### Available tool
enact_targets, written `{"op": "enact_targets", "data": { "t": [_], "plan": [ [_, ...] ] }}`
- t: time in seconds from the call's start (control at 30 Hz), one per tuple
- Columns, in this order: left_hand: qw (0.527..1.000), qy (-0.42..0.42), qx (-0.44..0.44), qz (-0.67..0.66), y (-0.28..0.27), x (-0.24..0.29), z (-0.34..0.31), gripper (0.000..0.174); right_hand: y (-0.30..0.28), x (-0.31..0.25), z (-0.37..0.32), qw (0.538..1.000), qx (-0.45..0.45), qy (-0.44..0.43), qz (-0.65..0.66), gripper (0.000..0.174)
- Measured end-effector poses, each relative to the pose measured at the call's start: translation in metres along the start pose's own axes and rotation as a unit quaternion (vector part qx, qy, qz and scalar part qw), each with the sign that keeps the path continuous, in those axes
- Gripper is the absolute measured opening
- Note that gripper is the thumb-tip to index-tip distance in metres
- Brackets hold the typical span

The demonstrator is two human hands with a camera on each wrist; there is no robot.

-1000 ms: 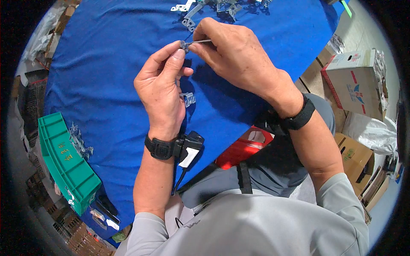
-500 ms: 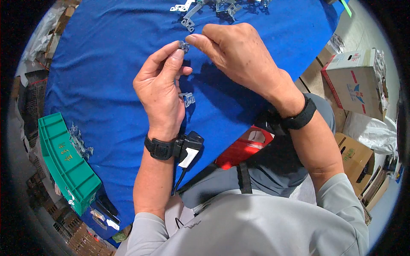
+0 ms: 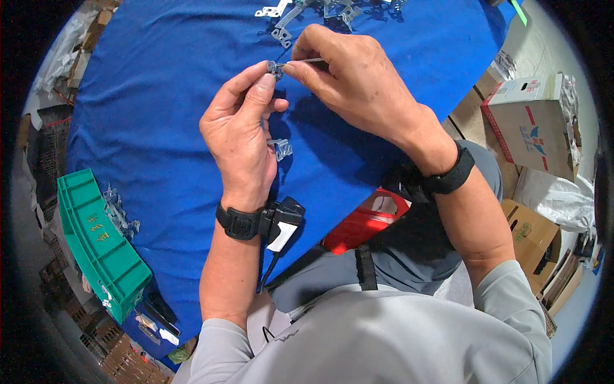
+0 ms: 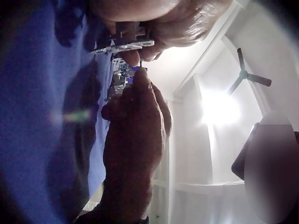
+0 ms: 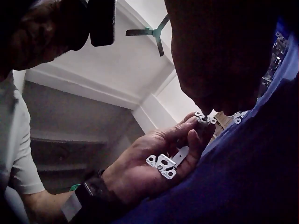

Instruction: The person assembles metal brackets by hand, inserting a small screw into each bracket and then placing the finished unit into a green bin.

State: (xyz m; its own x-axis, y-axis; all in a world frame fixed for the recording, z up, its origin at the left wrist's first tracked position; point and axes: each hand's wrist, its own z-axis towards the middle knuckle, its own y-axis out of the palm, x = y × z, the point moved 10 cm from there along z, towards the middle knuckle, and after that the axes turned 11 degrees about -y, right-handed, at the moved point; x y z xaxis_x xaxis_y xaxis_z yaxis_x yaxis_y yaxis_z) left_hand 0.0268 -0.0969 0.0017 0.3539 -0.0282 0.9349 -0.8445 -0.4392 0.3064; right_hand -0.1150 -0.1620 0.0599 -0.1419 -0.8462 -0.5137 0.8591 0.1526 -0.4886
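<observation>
In the head view my left hand pinches a small metal hinge piece between thumb and forefinger. Lower in that palm sits a second hinge piece, its two wings with screw holes plain in the right wrist view, where the hinge piece lies along the curled fingers. My right hand pinches a thin metal rod whose tip meets the pinched piece; its exact kind I cannot tell. The left wrist view has the right hand in shadow close to the left fingers.
Several loose metal hinge parts lie at the far edge of the blue cloth. A green bin stands at left, with more metal parts beside it. Cartons and a red container are off the table at right and below.
Half a second ago the right hand was rolled over and the rod was hidden; now it is turned back with the rod showing. The left hand has stayed almost still.
</observation>
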Motion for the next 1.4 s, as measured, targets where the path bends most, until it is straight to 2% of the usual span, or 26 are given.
{"op": "enact_targets", "data": {
  "t": [0.13,0.2,0.3,0.5,0.73,0.83,0.9,0.93,1.0,1.03,1.1,1.23,1.4],
  "plan": [
    [1.000,0.000,-0.001,-0.006,-0.0008,-0.0009,0.0005,0.018,-0.0013,-0.0008,0.0026,0.999,-0.039,0.034,-0.012,0.029],
    [1.000,0.001,-0.001,0.000,-0.0010,-0.0011,0.0005,0.018,0.0056,0.0054,0.0010,0.989,-0.112,0.069,-0.072,0.032],
    [1.000,0.002,-0.004,0.008,0.0004,-0.0007,0.0003,0.018,0.0027,0.0018,0.0010,0.996,-0.068,0.046,-0.044,0.031],
    [1.000,-0.002,-0.005,0.009,0.0058,0.0032,-0.0030,0.019,0.0007,-0.0014,0.0000,0.996,-0.043,0.016,-0.076,0.028],
    [1.000,0.011,0.001,0.013,-0.0002,0.0035,-0.0035,0.025,0.0031,-0.0026,-0.0002,0.996,-0.055,0.018,-0.074,0.023],
    [1.000,0.016,0.009,0.018,0.0002,0.0030,-0.0031,0.024,0.0060,0.0026,-0.0004,0.989,-0.100,0.042,-0.106,0.025],
    [1.000,0.018,0.006,0.023,-0.0007,0.0033,-0.0025,0.024,0.0028,0.0027,0.0006,0.997,-0.055,0.043,-0.020,0.030],
    [0.999,0.019,0.003,0.030,-0.0005,0.0035,-0.0025,0.024,0.0059,0.0042,-0.0005,0.997,-0.055,0.043,-0.019,0.030],
    [1.000,0.017,0.011,0.020,0.0004,0.0036,-0.0023,0.024,0.0005,0.0002,-0.0006,1.000,0.017,0.006,0.009,0.031],
    [1.000,0.015,0.018,0.010,-0.0004,0.0033,-0.0023,0.025,-0.0023,-0.0021,0.0006,1.000,0.017,0.006,0.010,0.031],
    [1.000,0.014,0.015,0.012,-0.0017,0.0021,-0.0022,0.025,0.0043,0.0039,0.0002,0.995,-0.071,0.067,-0.026,0.027],
    [1.000,0.009,0.016,0.024,-0.0002,0.0029,-0.0042,0.026,0.0053,0.0038,0.0022,0.992,-0.092,0.064,-0.054,0.029],
    [1.000,0.005,0.015,0.020,-0.0007,0.0020,-0.0030,0.027,0.0004,-0.0014,0.0025,1.000,-0.005,0.020,0.014,0.030]
  ]
}}
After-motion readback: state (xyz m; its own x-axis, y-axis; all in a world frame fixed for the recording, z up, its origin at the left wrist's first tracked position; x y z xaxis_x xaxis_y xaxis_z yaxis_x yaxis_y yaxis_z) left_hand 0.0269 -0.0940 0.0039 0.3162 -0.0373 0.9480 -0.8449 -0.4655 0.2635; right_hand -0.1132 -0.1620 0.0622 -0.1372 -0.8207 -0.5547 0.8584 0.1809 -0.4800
